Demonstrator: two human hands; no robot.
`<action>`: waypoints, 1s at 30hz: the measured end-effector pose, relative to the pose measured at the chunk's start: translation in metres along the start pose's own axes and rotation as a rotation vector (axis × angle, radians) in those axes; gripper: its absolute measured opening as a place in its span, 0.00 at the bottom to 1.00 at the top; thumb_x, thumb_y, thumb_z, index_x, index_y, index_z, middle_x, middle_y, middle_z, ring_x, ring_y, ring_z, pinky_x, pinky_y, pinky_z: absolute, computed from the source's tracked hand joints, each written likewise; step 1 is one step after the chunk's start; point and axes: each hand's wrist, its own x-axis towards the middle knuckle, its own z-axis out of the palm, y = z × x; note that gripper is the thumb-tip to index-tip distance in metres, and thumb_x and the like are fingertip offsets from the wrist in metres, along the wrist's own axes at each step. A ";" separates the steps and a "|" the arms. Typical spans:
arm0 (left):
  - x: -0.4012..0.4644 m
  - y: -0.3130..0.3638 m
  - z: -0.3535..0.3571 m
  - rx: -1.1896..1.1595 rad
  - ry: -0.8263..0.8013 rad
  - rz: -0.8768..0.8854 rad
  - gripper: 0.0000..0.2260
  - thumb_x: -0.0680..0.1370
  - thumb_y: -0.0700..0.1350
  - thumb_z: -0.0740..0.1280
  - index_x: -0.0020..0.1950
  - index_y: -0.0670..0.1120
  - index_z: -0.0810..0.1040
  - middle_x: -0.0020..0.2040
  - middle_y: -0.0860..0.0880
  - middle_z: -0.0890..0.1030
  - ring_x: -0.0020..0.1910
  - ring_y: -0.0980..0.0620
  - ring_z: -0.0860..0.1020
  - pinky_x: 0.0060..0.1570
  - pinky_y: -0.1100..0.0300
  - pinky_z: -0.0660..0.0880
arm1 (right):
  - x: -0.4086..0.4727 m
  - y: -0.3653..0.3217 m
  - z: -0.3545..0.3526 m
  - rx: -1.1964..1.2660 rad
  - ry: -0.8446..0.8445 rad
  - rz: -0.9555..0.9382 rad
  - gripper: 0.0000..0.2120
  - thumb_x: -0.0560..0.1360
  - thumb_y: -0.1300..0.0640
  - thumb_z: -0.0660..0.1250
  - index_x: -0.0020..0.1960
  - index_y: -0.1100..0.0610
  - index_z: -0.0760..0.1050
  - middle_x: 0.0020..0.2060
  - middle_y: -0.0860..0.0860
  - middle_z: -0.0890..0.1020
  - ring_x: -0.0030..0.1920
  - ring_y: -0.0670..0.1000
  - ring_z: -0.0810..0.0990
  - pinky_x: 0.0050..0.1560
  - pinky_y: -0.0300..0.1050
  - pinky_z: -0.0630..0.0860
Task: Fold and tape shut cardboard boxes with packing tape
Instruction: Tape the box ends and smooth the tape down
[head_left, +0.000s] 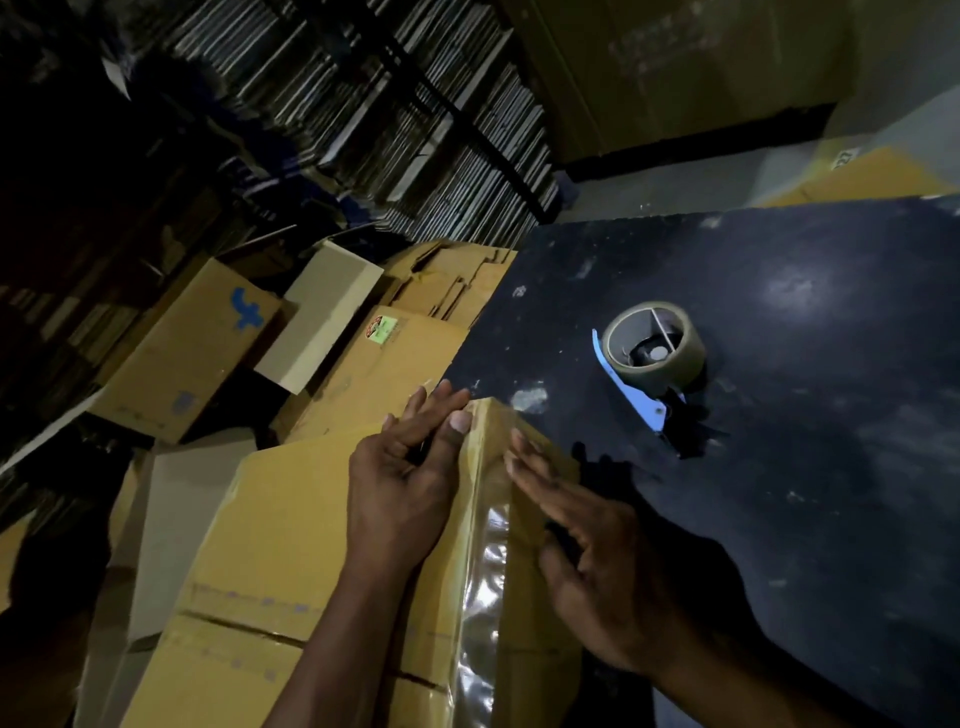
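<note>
A yellow-brown cardboard box (291, 525) stands at the near edge of the black table (779, 467), one corner edge turned toward me. A shiny strip of clear packing tape (491, 561) runs along that edge. My left hand (405, 478) lies flat on the box's left face, thumb pressing the tape near the top corner. My right hand (587, 540) presses with straight fingers on the box's right face beside the tape. A tape dispenser (649, 358) with a brown roll and blue blade guard lies on the table beyond the box, apart from both hands.
Several closed cardboard boxes (192, 353) and flat-packed cartons (457, 286) pile up left of the table. Stacked flat cardboard on dark shelving (415, 130) fills the background. A large carton (675, 78) stands behind the table.
</note>
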 end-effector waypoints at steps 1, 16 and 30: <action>0.000 0.000 0.000 -0.004 0.001 0.002 0.15 0.83 0.56 0.71 0.69 0.58 0.85 0.74 0.57 0.80 0.81 0.60 0.70 0.84 0.38 0.62 | -0.003 0.000 -0.002 -0.027 0.007 -0.019 0.40 0.67 0.77 0.61 0.77 0.58 0.75 0.78 0.46 0.73 0.79 0.45 0.69 0.76 0.39 0.69; 0.000 -0.004 0.002 -0.062 -0.008 -0.027 0.15 0.83 0.56 0.71 0.69 0.58 0.86 0.73 0.59 0.81 0.81 0.62 0.68 0.84 0.38 0.62 | 0.013 -0.007 -0.016 0.062 0.296 0.251 0.18 0.78 0.54 0.68 0.66 0.42 0.83 0.68 0.44 0.83 0.67 0.45 0.81 0.69 0.43 0.76; 0.001 0.001 0.001 -0.027 -0.009 -0.022 0.13 0.83 0.57 0.71 0.66 0.70 0.82 0.73 0.60 0.81 0.80 0.63 0.68 0.84 0.38 0.62 | 0.099 -0.001 -0.021 0.606 -0.032 0.585 0.11 0.77 0.60 0.77 0.59 0.61 0.86 0.52 0.55 0.89 0.55 0.54 0.88 0.52 0.43 0.84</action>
